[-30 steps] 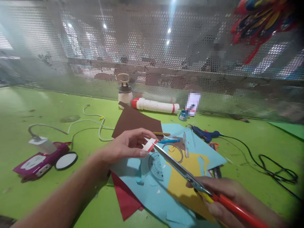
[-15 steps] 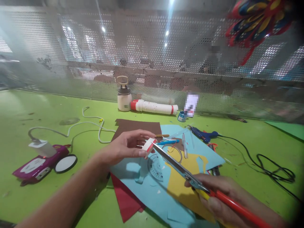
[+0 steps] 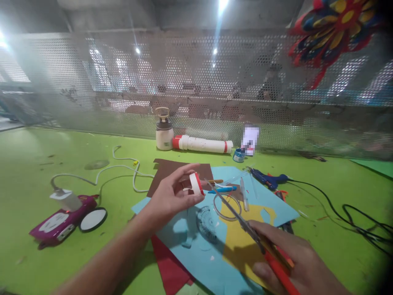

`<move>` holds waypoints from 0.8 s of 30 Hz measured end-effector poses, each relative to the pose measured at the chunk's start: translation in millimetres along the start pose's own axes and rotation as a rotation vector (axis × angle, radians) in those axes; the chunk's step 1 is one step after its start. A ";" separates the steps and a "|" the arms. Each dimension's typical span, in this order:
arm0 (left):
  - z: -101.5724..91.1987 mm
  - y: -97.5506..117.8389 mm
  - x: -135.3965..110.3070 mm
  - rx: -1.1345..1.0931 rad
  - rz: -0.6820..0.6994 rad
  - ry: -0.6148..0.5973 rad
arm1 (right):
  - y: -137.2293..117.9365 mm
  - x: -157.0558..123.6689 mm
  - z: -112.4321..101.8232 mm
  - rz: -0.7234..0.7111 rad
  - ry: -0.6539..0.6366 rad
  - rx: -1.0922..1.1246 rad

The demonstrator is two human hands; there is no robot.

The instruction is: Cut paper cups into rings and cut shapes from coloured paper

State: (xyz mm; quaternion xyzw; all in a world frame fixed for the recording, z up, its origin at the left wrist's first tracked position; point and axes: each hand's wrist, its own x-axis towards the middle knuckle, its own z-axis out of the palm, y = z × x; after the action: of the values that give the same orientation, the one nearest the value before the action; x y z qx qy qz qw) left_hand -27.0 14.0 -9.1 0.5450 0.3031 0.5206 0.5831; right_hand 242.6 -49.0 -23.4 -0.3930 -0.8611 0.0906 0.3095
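Between the thumb and fingers of my left hand (image 3: 172,194) is a small white ring with a red edge (image 3: 194,184), like a curled paper band. My right hand (image 3: 291,250) grips scissors (image 3: 242,223) by their red handles, blades pointing up and left toward the ring. Near the ring, the blade tips look close together; whether they touch it I cannot tell. Under both hands lie light blue paper (image 3: 196,262), yellow paper (image 3: 239,246) and red paper (image 3: 168,266). A clear protractor (image 3: 206,223) rests on the blue sheet.
Pens (image 3: 222,190) and a metal-looking ring (image 3: 227,207) lie on the papers. Rightward is a blue glue gun (image 3: 267,178) with a black cord. A purple power strip (image 3: 63,225) sits left. Behind stand a sprayer bottle (image 3: 165,135), a white tube (image 3: 205,144) and a small blue jar (image 3: 238,155).
My left hand has turned the white ring, so its band now faces more upright. The scissors have drawn slightly away from it. The whole view has shifted a little.
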 end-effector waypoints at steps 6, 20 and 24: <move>4.1 -1.5 -3.8 -0.029 -0.044 -0.019 | -3.9 -2.3 3.8 -0.021 0.013 -0.108; 11.9 5.1 -5.6 -0.020 -0.072 -0.012 | 0.5 -5.7 5.1 -0.117 0.094 -0.235; 12.5 7.0 -5.3 -0.021 -0.088 -0.012 | 1.4 -5.6 5.2 -0.143 0.090 -0.259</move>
State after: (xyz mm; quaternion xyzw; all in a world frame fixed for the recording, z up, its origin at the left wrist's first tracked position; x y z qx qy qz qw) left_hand -18.9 4.1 -0.8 0.5281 0.3176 0.4944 0.6131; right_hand 243.2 -51.7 -30.6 -0.3711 -0.8766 -0.0612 0.3003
